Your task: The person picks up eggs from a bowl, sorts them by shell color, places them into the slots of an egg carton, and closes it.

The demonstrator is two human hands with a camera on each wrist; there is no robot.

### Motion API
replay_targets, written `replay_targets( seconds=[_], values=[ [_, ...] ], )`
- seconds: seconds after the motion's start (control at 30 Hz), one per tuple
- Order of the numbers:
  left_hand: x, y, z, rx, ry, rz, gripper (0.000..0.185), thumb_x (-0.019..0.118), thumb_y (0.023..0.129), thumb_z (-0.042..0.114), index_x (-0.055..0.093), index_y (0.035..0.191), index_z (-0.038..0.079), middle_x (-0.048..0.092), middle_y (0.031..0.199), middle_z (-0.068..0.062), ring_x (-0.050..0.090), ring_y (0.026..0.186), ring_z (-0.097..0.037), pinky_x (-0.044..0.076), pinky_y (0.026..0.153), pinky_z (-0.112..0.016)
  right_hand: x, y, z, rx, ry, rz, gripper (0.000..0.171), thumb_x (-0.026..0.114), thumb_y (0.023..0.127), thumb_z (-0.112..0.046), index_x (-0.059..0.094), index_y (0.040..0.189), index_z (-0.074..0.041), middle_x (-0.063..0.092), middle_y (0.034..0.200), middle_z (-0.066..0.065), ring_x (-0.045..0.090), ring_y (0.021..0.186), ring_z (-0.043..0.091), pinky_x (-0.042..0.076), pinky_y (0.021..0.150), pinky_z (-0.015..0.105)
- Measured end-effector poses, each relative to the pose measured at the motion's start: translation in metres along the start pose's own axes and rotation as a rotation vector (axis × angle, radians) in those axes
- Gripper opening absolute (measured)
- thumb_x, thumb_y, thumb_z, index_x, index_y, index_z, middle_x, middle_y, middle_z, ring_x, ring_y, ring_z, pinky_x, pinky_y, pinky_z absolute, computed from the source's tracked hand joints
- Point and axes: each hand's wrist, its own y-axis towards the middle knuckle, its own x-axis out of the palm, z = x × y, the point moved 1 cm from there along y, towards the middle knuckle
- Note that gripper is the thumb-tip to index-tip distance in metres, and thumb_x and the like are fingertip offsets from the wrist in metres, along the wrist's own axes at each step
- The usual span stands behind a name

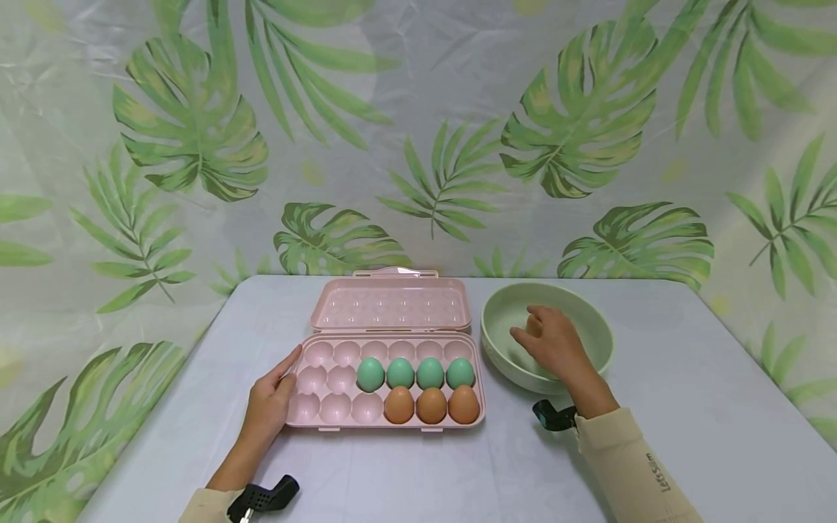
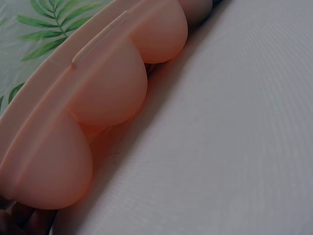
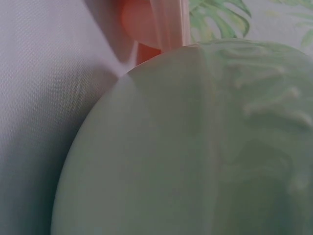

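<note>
A pink plastic egg carton [image 1: 335,408] lies with its lid raised at the back. Four green eggs [image 1: 400,373] fill the right part of its middle row, and three brown eggs [image 1: 431,405] sit at the right of the front row. My left hand [image 1: 268,402] grips the carton's left end; its fingertips [image 2: 36,221] show under the carton in the left wrist view. Over the light green bowl [image 1: 500,356], my right hand [image 1: 556,343] pinches a brown egg [image 1: 534,325], mostly hidden by the fingers.
The carton's lid [image 1: 391,303] leans back beyond the tray. The bowl stands right beside the carton's right end; its outer wall [image 3: 146,161] fills much of the right wrist view. A white cloth covers the table [image 1: 686,378], and a leaf-patterned curtain [image 1: 418,94] hangs behind.
</note>
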Motion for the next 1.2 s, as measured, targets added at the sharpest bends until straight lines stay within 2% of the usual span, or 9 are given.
replay_targets(
  seconds=[0.1,0.3,0.43,0.53,0.57,0.87,1.03,1.2],
  values=[
    [-0.0004,0.0003,0.0004,0.006,0.002,-0.003,0.045,0.041,0.097,0.008,0.049,0.142,0.011,0.046,0.146,-0.002,0.039,0.133,-0.017,0.029,0.092,-0.006,-0.0001,0.0003,0.0002,-0.002,-0.003,-0.003,0.059,0.062,0.092,-0.029,0.048,0.134,0.010,0.049,0.133,0.032,0.039,0.126,0.051,0.032,0.102,0.061],
    [-0.0008,0.0004,-0.0003,-0.004,-0.007,0.002,0.045,0.042,0.097,0.008,0.050,0.142,0.011,0.046,0.146,-0.001,0.042,0.129,-0.015,0.030,0.089,-0.006,-0.0004,-0.0001,0.0004,-0.001,-0.006,-0.003,0.059,0.062,0.092,-0.028,0.047,0.134,0.011,0.048,0.133,0.033,0.038,0.126,0.050,0.032,0.103,0.061],
    [-0.0009,0.0004,-0.0007,-0.006,-0.008,-0.006,0.046,0.042,0.097,0.008,0.049,0.142,0.011,0.046,0.146,-0.001,0.036,0.137,-0.018,0.032,0.106,-0.023,-0.0003,-0.0011,0.0005,0.012,-0.002,-0.007,0.058,0.062,0.092,-0.027,0.047,0.133,0.011,0.047,0.133,0.033,0.038,0.126,0.050,0.031,0.103,0.060],
    [-0.0009,0.0005,0.0000,-0.007,-0.008,-0.009,0.045,0.042,0.097,0.008,0.049,0.142,0.010,0.046,0.146,-0.002,0.035,0.138,-0.020,0.031,0.109,-0.041,-0.0006,-0.0018,0.0011,0.026,0.000,-0.017,0.058,0.061,0.092,-0.027,0.046,0.134,0.011,0.046,0.134,0.033,0.037,0.127,0.050,0.031,0.103,0.061],
    [-0.0009,0.0005,0.0000,-0.008,-0.010,-0.008,0.045,0.042,0.097,0.008,0.049,0.142,0.010,0.046,0.146,-0.002,0.035,0.138,-0.020,0.032,0.108,-0.042,-0.0008,-0.0020,0.0013,0.028,-0.001,-0.019,0.059,0.061,0.093,-0.028,0.046,0.134,0.011,0.046,0.134,0.033,0.037,0.127,0.050,0.031,0.103,0.061],
    [0.0001,0.0011,0.0000,0.010,-0.021,-0.006,0.046,0.042,0.097,0.007,0.049,0.142,0.009,0.046,0.146,-0.004,0.034,0.139,-0.023,0.029,0.111,-0.044,-0.0032,-0.0033,0.0004,0.062,0.002,-0.022,0.058,0.062,0.092,-0.028,0.047,0.134,0.010,0.048,0.132,0.033,0.041,0.123,0.051,0.035,0.099,0.061],
    [-0.0002,0.0007,-0.0007,-0.005,-0.016,-0.006,0.046,0.042,0.097,0.008,0.049,0.142,0.011,0.045,0.146,-0.001,0.036,0.138,-0.019,0.031,0.109,-0.034,-0.0017,-0.0031,0.0011,0.087,0.020,-0.061,0.060,0.061,0.091,-0.032,0.047,0.135,0.007,0.054,0.125,0.031,0.053,0.104,0.043,0.045,0.083,0.054],
    [-0.0004,0.0004,-0.0002,0.011,-0.024,-0.018,0.045,0.041,0.097,0.008,0.049,0.142,0.009,0.045,0.147,-0.004,0.034,0.139,-0.023,0.030,0.110,-0.042,0.0002,-0.0023,0.0029,0.087,0.021,-0.085,0.059,0.061,0.091,-0.032,0.048,0.134,0.006,0.056,0.122,0.028,0.056,0.092,0.035,0.046,0.075,0.046]
  ],
)
